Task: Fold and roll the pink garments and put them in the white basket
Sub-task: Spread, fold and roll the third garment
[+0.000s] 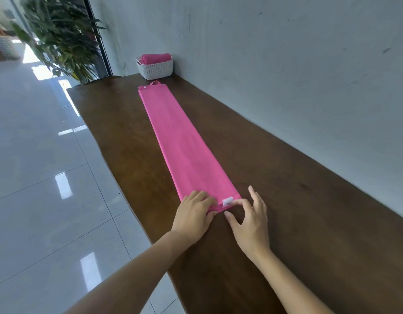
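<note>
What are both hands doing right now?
Left hand: grips the near end of the long folded pink fabric strip.
Right hand: pinches that same end.

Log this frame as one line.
stage: roll starting | pink garment: long folded strip on table | left hand: grips near end | right hand: pinches near end | white basket: holds one pink roll

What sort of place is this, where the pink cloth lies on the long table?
Probably a lobby or office-type indoor space, not a laundry room: a long dark wooden counter against a bare grey wall, glossy large floor tiles, and a tall leafy plant.
</note>
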